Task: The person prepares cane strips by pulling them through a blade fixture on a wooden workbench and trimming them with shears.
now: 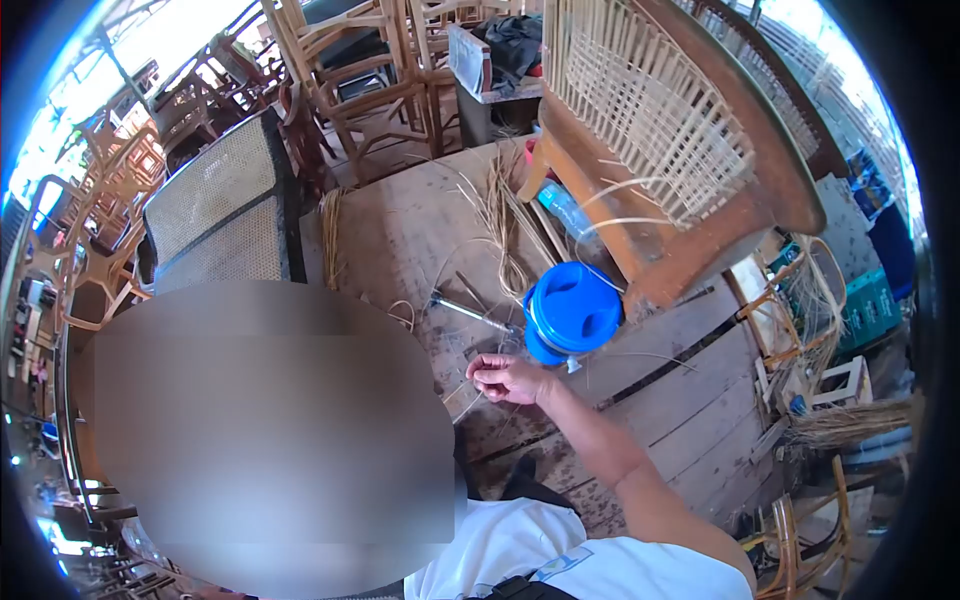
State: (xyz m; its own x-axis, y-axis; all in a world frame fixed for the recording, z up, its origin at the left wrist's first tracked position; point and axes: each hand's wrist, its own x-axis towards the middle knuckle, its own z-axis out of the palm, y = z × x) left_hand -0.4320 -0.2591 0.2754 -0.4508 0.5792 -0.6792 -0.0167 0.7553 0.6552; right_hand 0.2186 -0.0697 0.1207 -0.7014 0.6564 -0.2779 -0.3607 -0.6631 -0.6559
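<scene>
My right hand (510, 380) reaches in from the lower right over the wooden floor, its fingers curled together in a pinch. Thin pale strands show just left of the fingertips, but I cannot make out whether they are held. Close beyond the hand stands a blue water jug (575, 312) with a lid and a small white spigot. A hammer-like tool with a shiny shaft (472, 313) lies on the boards left of the jug. My left hand does not show; a large blurred patch covers the lower left.
A wooden chair with a partly woven cane back (650, 110) stands beyond the jug, near a blue-labelled bottle (567, 210). Loose cane strands (508, 225) lie on the plank floor (385, 225). Several chair frames (375, 100) are stacked behind. A green box (868, 308) is at right.
</scene>
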